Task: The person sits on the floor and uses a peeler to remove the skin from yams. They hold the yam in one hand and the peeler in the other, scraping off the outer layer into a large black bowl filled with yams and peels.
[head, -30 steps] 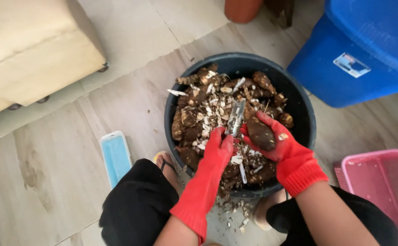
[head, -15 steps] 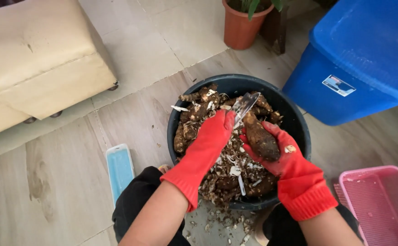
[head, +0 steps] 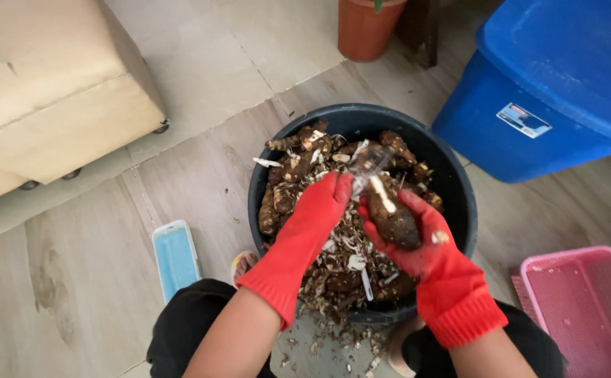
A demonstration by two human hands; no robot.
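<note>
Both my hands wear red gloves and work over a black round tub (head: 452,189) filled with brown roots and pale peelings. My right hand (head: 428,241) grips a brown root (head: 391,217) that shows a strip of white flesh. My left hand (head: 319,210) is closed on a peeler (head: 365,164), whose blurred blade lies at the root's far end. More unpeeled roots (head: 298,161) are piled at the tub's far side.
A blue lidded bin (head: 550,91) stands at the right, a pink basket (head: 585,308) at the lower right, a terracotta pot (head: 368,28) at the top. A beige ottoman (head: 46,91) sits at the left. A light blue flat object (head: 174,255) lies on the floor by my knee.
The left hand has drawn the peeler along the root away from me, and a white stripe now shows on it. The view has shifted slightly.
</note>
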